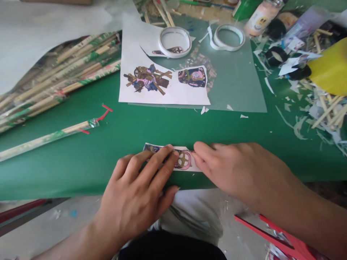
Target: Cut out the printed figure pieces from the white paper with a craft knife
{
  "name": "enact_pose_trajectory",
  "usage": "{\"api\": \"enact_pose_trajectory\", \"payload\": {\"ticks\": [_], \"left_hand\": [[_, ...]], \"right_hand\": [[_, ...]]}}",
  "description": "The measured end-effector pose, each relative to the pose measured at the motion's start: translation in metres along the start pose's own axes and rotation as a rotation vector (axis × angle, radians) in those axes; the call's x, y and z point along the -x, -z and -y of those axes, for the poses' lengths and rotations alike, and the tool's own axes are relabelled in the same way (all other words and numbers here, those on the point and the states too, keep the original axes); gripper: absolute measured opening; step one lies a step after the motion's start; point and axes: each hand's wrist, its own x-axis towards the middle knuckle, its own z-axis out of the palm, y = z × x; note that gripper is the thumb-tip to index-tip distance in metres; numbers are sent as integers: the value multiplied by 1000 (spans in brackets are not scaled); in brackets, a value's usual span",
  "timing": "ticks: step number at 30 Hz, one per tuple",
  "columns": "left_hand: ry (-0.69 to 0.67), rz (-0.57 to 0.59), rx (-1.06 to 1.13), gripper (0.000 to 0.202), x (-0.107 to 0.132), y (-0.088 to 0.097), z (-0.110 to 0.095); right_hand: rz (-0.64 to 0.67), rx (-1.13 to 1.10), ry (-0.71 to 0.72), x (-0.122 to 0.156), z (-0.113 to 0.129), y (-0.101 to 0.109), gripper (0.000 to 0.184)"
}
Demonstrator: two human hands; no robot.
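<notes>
A narrow strip of white paper (pixel 194 166) with a coloured printed picture lies near the front edge of the green table. My left hand (pixel 143 180) rests on it palm down, its outstretched fingers pressing on the middle of the strip and covering part of the picture. At the strip's right end is my right hand (pixel 230 162), closed in a pinch against the paper. A thin dark line shows by its fingertips; what they hold is hidden. Beyond both hands lies a larger white sheet (pixel 162 99) with two more printed figures.
Two rolls of white tape (pixel 187 50) (pixel 230 48) stand at the back. Wrapped chopsticks (pixel 89 76) lie at left, with a single packet (pixel 48 139) nearer. Paper scraps, loose sticks, a bottle (pixel 261 20) and a yellow object (pixel 330 68) crowd the right. A red frame (pixel 282 238) shows below.
</notes>
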Motion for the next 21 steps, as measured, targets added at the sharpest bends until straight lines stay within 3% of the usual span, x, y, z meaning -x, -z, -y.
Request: {"api": "enact_pose_trajectory", "payload": {"ticks": [21], "left_hand": [[-17, 6, -35, 43, -1, 0, 1]], "right_hand": [[100, 0, -125, 7, 8, 6, 20]]}}
